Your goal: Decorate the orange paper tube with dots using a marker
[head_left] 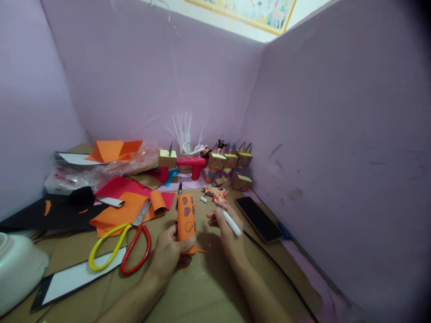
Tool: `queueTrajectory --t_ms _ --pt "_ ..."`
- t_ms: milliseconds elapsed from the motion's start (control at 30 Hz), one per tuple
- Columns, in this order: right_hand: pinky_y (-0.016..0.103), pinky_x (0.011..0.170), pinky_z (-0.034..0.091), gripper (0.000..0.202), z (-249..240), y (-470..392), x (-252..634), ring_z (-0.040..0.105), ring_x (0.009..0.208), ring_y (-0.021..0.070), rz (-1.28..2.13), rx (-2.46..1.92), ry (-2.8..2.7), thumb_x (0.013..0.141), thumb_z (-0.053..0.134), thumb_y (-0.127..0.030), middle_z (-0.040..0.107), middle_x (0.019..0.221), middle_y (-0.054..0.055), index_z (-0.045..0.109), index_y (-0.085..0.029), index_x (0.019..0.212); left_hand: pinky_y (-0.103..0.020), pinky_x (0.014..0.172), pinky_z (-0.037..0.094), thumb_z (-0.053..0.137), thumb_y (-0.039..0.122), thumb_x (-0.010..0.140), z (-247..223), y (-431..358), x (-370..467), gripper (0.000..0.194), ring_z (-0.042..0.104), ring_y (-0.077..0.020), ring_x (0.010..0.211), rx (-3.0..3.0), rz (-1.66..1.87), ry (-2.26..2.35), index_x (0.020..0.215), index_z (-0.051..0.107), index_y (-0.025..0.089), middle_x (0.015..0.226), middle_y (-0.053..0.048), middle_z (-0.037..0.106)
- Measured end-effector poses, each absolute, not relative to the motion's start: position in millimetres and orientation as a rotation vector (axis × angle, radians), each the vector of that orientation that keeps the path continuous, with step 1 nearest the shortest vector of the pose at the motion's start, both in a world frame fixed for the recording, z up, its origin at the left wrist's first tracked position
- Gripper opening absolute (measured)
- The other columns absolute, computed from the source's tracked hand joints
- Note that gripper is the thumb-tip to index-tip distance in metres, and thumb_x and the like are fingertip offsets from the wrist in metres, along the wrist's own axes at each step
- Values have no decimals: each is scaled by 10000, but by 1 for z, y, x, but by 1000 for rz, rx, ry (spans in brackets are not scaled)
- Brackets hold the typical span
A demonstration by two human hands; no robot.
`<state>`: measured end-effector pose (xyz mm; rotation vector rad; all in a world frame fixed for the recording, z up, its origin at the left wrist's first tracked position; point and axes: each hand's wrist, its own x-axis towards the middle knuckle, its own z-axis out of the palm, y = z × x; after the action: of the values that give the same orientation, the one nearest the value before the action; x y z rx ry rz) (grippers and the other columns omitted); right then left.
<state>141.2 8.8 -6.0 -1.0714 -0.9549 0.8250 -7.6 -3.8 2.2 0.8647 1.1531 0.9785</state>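
Note:
My left hand (167, 251) grips the lower end of an orange paper tube (186, 220), thumb across its front. Dark spots are drawn down the tube, and the lowest visible one is just an outlined circle. To its right, my right hand (230, 231) holds a white marker (232, 223) between thumb and fingers, apart from the tube. A small white cap (204, 200) lies on the cardboard (215, 287) beyond the hands. Just behind the tube's top a dark-tipped pen (180, 187) shows in part.
Scissors (139, 217) with yellow and red handles lie left, near orange paper (117, 208) and a short orange roll (157, 202). A phone (258, 219) and black cable (279, 269) are right. Cardboard figures (230, 159) stand at the back. A white bowl (20, 269) sits far left.

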Motion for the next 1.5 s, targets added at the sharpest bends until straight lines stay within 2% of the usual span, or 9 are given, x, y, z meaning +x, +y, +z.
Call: queueTrajectory --t_ms 200,400,533,667,867,1133,1333,1500 --pt "337 716 537 235 -5 8 159 703 786 224 428 -1278 -1283 826 575 -295 734 835 67 614 -188 1032 -232 458 450 770 316 566 -3 -4 -11 436 554 -129 540 850 1011 1156 925 606 129 699 -15 626" --pt "339 749 497 338 8 44 222 684 866 238 -5 -1791 -1602 787 531 -142 717 1013 108 516 -194 1121 -224 436 410 771 348 544 0 -4 -9 420 515 -114 471 818 1001 1199 882 629 143 634 3 616" --pt "322 683 457 413 5 72 253 658 776 250 -27 -1920 -1707 735 624 -175 709 926 112 526 -175 1135 -222 438 401 769 356 541 2 -6 -9 438 518 -119 479 815 1012 1193 895 633 137 644 -13 626" --pt "340 758 404 431 -3 85 265 612 869 277 -67 -2012 -1816 691 660 -136 675 928 128 564 -162 1110 -220 443 401 767 366 535 4 -6 -10 466 514 -121 505 810 994 1187 918 636 135 658 -18 630" --pt "316 770 373 432 -8 84 273 581 880 249 -54 -2042 -1944 699 634 -98 645 933 110 555 -165 1119 -233 452 417 777 384 520 1 -4 -11 476 531 -139 545 810 993 1187 900 630 138 669 -11 620" --pt "324 807 386 289 -8 49 275 584 910 244 -15 -2013 -2022 743 640 -190 665 883 69 565 -205 1022 -226 456 401 762 352 556 0 -4 -13 454 500 -111 509 811 954 1165 934 614 151 674 5 613" --pt "341 836 389 263 -2 34 277 597 886 223 35 -1941 -2078 711 641 -142 675 892 43 553 -222 945 -218 436 380 774 360 545 -1 -4 -12 461 482 -99 477 819 967 1149 917 608 144 658 10 601" --pt "290 724 444 244 2 23 272 607 830 210 103 -1865 -2121 698 621 -127 662 880 63 534 -207 912 -240 457 414 764 354 554 -1 -5 -12 480 517 -122 512 850 966 1167 957 614 141 697 -6 615"
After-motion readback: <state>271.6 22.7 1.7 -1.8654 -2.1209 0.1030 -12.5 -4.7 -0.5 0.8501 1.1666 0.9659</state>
